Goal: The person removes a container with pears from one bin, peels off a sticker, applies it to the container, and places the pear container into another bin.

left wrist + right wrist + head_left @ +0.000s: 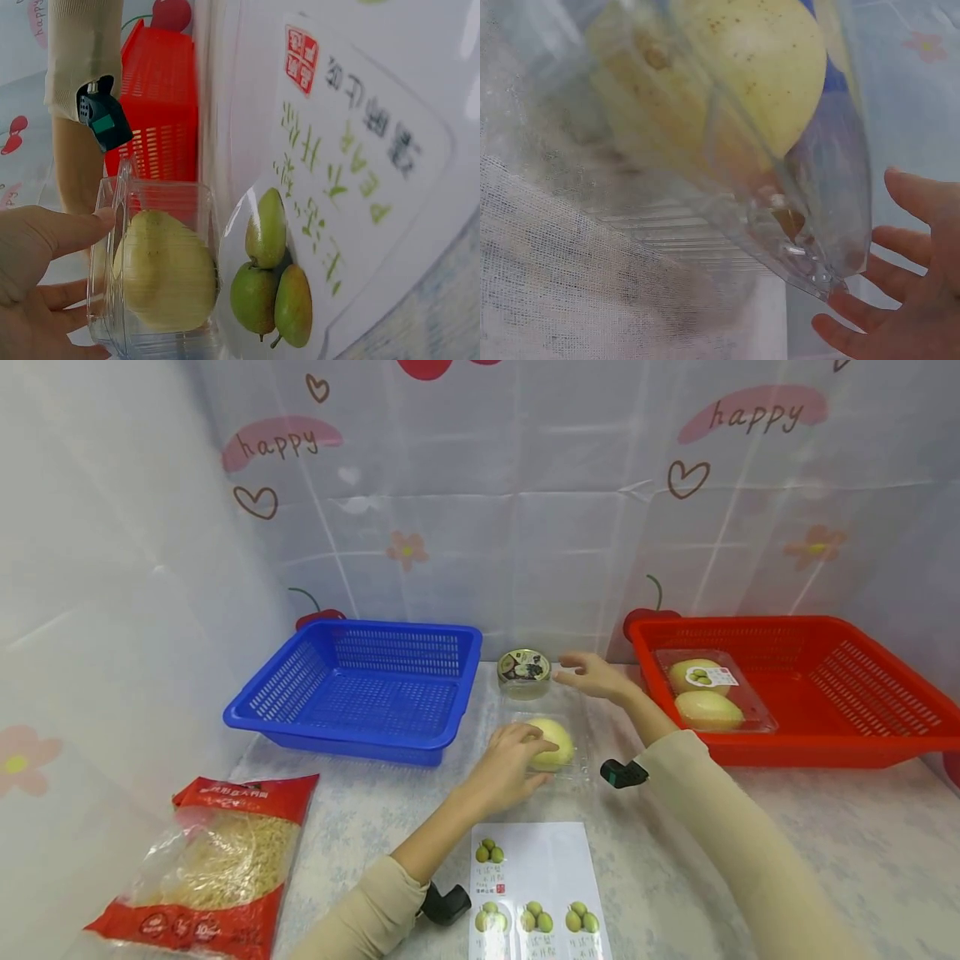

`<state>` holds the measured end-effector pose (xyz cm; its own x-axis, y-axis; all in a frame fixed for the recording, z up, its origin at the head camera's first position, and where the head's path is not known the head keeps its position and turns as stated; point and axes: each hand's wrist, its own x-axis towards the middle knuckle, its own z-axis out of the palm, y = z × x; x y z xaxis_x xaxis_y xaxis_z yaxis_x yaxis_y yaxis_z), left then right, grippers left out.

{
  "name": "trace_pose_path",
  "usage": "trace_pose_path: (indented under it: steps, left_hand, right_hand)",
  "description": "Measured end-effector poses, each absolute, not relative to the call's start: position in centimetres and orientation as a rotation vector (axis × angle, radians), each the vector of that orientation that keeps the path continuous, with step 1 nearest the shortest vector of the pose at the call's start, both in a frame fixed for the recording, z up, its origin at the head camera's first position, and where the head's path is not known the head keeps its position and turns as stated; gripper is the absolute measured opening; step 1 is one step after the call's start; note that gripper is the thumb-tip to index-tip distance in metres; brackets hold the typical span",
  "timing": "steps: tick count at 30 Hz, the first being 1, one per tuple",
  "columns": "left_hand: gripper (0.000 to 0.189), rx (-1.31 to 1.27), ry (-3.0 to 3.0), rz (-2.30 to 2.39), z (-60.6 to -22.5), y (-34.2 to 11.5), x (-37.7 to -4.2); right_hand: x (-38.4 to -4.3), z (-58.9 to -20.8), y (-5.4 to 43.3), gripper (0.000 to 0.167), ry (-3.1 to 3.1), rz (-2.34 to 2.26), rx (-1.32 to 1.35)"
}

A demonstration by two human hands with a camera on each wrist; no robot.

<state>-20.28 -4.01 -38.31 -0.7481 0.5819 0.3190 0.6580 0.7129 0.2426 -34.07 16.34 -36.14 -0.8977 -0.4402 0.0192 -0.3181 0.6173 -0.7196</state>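
Note:
A clear plastic box (581, 767) with a pale yellow pear (553, 745) inside stands in the middle of the table. My left hand (510, 768) lies over its near left part, and in the left wrist view the thumb (103, 216) touches the top edge while the fingers reach across the top. My right hand (596, 678) is at the far right of the box, beside a round tin (523, 667). In the right wrist view its fingers (896, 244) are spread and loosely extended, the tips right at the box's edge.
A sheet of pear-picture stickers (551, 860) lies in front of the box. The blue basket (375, 693) stands at back left. At right, the red basket (825, 739) holds a labelled box of pears (708, 710). A red bag of pasta (225, 856) lies at front left.

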Motion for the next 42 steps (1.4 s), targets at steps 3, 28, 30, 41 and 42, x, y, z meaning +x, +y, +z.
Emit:
trace_pose_path:
  steps: [3, 28, 30, 41, 42]
  left_hand:
    - [0.033, -1.009, -2.685, -0.498, -38.3, -4.1, -20.3]
    - [0.045, -0.668, -2.602, -0.532, -39.6, -6.5, -20.6]
    - [0.045, -0.551, -2.573, -0.564, -40.0, -6.4, -20.6]
    - [0.027, -0.393, -2.614, -0.949, -40.0, -6.7, -21.2]
    - [0.028, -0.402, -2.627, -1.050, -39.8, -6.7, -21.2]
  right_hand:
    - [-34.2, -36.4, 16.2, 0.056, 2.694, -1.077, -0.689]
    - [-27.6, -37.2, 19.4, 0.057, 2.795, -1.020, -0.409]
    - [-26.9, -37.3, 19.5, 0.060, 2.796, -1.022, -0.396]
    - [-23.6, -36.7, 19.5, 0.069, 2.783, -0.994, -0.343]
    - [-23.4, -36.7, 19.5, 0.070, 2.773, -0.999, -0.334]
